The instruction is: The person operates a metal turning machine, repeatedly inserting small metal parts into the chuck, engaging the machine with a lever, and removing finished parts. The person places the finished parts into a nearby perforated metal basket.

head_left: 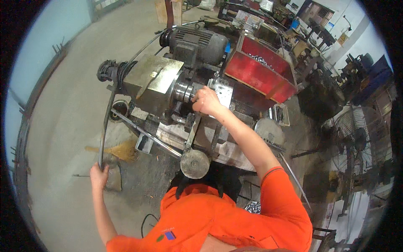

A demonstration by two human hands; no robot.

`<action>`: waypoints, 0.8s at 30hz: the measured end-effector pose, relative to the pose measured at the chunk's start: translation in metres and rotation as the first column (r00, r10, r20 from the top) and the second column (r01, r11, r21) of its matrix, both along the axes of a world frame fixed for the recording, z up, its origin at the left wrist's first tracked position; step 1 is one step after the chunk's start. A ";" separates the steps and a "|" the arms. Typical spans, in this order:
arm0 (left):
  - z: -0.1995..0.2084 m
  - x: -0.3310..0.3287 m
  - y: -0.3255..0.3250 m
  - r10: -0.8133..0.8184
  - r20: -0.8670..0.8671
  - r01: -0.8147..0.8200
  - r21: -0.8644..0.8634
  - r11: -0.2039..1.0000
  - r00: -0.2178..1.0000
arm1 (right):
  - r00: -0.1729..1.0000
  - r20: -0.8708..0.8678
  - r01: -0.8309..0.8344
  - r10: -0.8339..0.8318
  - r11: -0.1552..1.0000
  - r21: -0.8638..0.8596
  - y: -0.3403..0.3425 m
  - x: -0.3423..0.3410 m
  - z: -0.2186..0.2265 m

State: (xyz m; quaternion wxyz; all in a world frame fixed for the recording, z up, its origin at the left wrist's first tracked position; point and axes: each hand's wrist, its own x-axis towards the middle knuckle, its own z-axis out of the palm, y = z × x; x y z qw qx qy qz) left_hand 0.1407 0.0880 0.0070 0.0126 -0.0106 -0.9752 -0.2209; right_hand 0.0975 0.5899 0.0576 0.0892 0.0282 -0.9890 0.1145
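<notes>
At centre of view, on a grimy machine [168,96], right hand [206,101] reaching forward, fingers curled closed against the shiny round chuck [184,91]; what exactly being pinched, cannot tell. Down at lower left, left hand [99,175] wrapping shut around the bottom end of a long dark lever [105,126], lever running up toward the machine's left side. Sitting behind the chuck, grey electric motor [194,45]. Standing to the right of the motor, red bin [261,69] holding small metal pieces. Hanging below the right forearm, round metal disc [194,164] on an arm. Lying on the concrete floor [67,105] near the lever, straw broom [119,150]. Showing at bottom, orange shirt [210,222].
</notes>
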 end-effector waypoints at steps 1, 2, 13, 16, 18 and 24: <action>0.001 0.001 0.001 0.013 -0.013 -0.013 -0.026 1.000 1.000 | 1.000 -0.001 -0.012 0.012 0.999 -0.035 -0.002 0.001 0.003; 0.003 0.002 0.002 0.022 -0.019 -0.023 -0.053 0.998 1.000 | 1.000 -0.003 -0.024 0.024 0.997 -0.069 -0.004 0.002 0.006; -0.006 -0.053 -0.060 0.027 -0.100 -0.073 -0.491 0.868 0.995 | 0.997 0.079 -0.016 0.012 0.998 0.061 -0.012 0.002 0.015; -0.010 -0.123 -0.133 -0.170 -0.336 -0.088 -0.633 0.769 0.926 | 0.999 0.050 -0.020 0.018 0.999 0.028 -0.013 -0.003 0.010; -0.012 -0.146 -0.153 -0.260 -0.394 -0.090 -0.681 0.727 0.882 | 0.999 0.037 0.010 -0.010 1.000 0.017 -0.015 -0.004 0.008; -0.021 -0.166 -0.130 -0.023 -0.215 -0.071 -0.421 0.904 0.976 | 0.997 -0.076 -0.017 0.014 1.000 -0.027 -0.013 0.015 0.016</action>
